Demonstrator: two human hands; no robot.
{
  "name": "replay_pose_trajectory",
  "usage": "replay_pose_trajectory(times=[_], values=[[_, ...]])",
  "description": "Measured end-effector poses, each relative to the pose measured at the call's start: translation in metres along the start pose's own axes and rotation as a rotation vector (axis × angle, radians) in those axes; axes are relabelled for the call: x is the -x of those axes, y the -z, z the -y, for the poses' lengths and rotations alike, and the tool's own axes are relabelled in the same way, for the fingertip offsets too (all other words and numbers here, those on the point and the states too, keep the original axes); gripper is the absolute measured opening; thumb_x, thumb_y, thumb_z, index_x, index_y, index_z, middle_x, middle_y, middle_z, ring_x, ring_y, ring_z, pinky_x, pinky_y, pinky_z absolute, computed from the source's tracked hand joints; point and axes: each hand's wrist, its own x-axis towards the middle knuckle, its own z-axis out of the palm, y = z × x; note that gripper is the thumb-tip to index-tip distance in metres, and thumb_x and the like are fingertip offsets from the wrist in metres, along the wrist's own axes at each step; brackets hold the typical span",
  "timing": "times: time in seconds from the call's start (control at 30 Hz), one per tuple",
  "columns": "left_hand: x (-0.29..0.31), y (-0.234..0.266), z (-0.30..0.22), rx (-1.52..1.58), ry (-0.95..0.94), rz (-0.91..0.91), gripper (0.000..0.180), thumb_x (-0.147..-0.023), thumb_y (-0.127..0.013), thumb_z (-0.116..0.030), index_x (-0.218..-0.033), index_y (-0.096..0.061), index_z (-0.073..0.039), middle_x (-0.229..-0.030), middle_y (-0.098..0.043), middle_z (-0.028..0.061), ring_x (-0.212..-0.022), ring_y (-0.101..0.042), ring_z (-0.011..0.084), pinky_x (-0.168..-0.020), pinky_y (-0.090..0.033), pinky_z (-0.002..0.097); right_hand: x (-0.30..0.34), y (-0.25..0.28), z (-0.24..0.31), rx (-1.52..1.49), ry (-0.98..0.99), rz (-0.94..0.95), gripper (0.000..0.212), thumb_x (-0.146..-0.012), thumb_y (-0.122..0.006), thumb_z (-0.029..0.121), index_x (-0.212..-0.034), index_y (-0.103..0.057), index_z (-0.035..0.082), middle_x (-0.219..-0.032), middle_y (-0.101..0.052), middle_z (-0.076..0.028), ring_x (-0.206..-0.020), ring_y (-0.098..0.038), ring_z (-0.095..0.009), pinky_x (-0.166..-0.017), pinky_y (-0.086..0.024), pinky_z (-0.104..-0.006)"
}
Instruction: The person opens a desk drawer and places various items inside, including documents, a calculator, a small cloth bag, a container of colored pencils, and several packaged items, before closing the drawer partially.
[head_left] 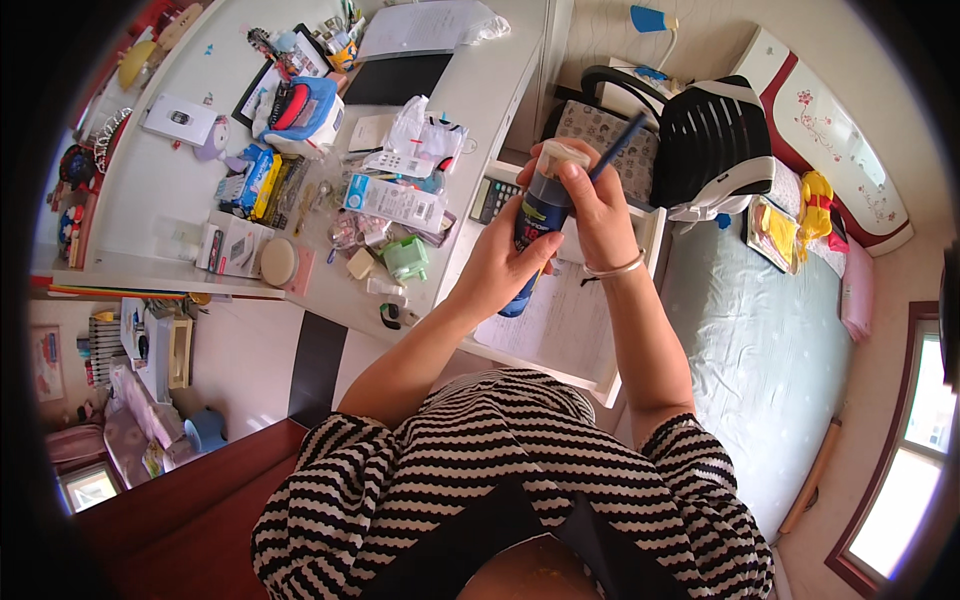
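Note:
A dark blue spray can (530, 222) with a pale top under a clear cap is held up over an open drawer (545, 325). My left hand (497, 262) wraps round the can's body, its thumb lying across the label. At the can's top, my right hand (592, 212) grips the clear cap (556, 160), with the thumb pressed on it. A slim dark blue stick (622, 143), perhaps a pen, juts up from between the right fingers. Whether the cap is loose I cannot tell. Inside the drawer, a calculator (491, 200) lies beside the left hand.
Left of my hands, the white desk (165, 190) carries a blue-and-white box (395, 202), a green plastic container (405, 258), a blue-and-white bin (305, 118) and several packets. A black-backed chair (712, 135) stands to the far right, beside a bed (755, 320).

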Motion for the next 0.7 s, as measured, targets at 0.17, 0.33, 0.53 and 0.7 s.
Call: replay_pose_trajectory(times=[0.17,0.33,0.53,0.7], values=[[0.005,0.001,-0.006,0.353,0.230,0.114,0.031,-0.089,-0.059,-0.028,-0.102,-0.044,-0.003,-0.074,-0.056,0.0052,-0.059,-0.056,0.0112,-0.055,-0.048,0.0244,-0.009,0.001,-0.019,-0.245,0.018,-0.018,0.060,-0.088,-0.047,0.054,-0.111,-0.050,-0.001,-0.087,-0.059,-0.011,-0.081,-0.055,-0.018,-0.071,-0.046,-0.0275],[0.011,-0.003,0.012,0.332,0.201,0.150,0.030,-0.090,-0.058,-0.026,-0.105,-0.044,-0.004,-0.074,-0.056,0.0057,-0.060,-0.056,0.0131,-0.058,-0.048,0.0263,-0.018,0.013,-0.014,-0.336,0.069,-0.227,0.055,-0.091,-0.044,0.049,-0.108,-0.052,-0.003,-0.088,-0.062,-0.012,-0.080,-0.056,-0.015,-0.061,-0.042,-0.0231],[0.006,0.002,0.024,0.332,0.074,0.103,0.036,-0.087,-0.062,-0.024,-0.111,-0.043,-0.004,-0.079,-0.057,0.0051,-0.068,-0.058,0.0126,-0.063,-0.048,0.0263,-0.015,0.025,-0.006,-0.304,-0.069,-0.261,0.049,-0.094,-0.038,0.048,-0.104,-0.052,0.003,-0.091,-0.065,-0.015,-0.077,-0.056,-0.013,-0.053,-0.034,-0.0196],[0.004,0.010,0.010,0.425,0.065,0.087,0.062,-0.080,-0.070,-0.032,-0.127,-0.040,-0.004,-0.114,-0.056,0.0103,-0.080,-0.059,0.0128,-0.071,-0.051,0.0286,0.011,0.021,-0.020,-0.169,-0.118,-0.179,0.040,-0.091,-0.052,0.037,-0.113,-0.055,0.004,-0.104,-0.058,-0.003,-0.089,-0.055,-0.011,-0.073,-0.046,-0.0223]])
